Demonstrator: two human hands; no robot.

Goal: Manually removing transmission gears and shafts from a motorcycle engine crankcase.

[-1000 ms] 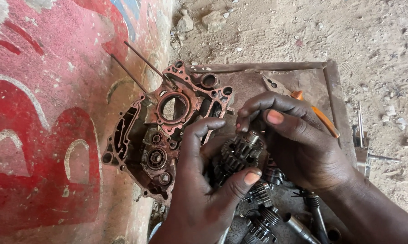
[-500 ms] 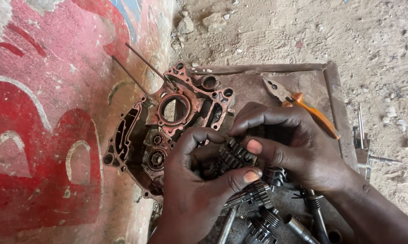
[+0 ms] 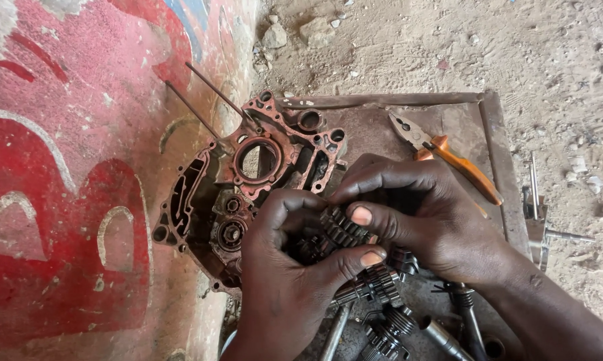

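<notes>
Both hands meet over the middle of a rusty metal tray that lies on sandy ground. The left hand curls around a greasy cluster of gears on a shaft, its thumb pressed across the lower side. The right hand closes over the same gear cluster from the tray's right side, its fingers clamped on the toothed rings, so both hands grip the one part just above the tray's surface. Just beside the hands, at the tray's left edge, a rusted engine crankcase half leans against a red painted wall. More gear shafts lie along the tray's near edge. Orange-handled pliers rest near the far right corner.
</notes>
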